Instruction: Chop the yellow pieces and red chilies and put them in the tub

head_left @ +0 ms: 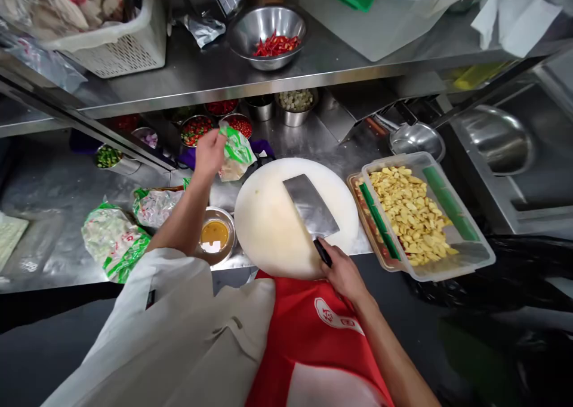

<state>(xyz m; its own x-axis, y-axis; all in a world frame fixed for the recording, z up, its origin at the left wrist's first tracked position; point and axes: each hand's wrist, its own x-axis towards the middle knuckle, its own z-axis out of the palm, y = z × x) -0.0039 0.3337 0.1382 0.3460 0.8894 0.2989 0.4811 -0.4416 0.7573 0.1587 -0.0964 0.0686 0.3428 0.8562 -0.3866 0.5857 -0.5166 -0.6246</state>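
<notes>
My left hand (210, 151) is closed on the top of a green-and-white plastic packet (237, 150), lifted just left of the round white cutting board (255, 210). What the packet holds is hard to make out. My right hand (342, 270) grips the black handle of a cleaver (311, 204), whose wide blade lies flat over the board. Below my left forearm stands a metal bowl of brown-yellow liquid (215, 235). Two more printed plastic packets, a larger one (111, 240) and a smaller one (156, 205), lie to the left.
Right of the board, a clear plastic tub (470, 240) holds sliced yellow pieces. Small metal containers of chopped peppers (196, 130) line the back. Overhead, a steel shelf (188, 79) carries a bowl of red chillies (266, 37) and a white basket (120, 52). A pan (416, 139) sits back right.
</notes>
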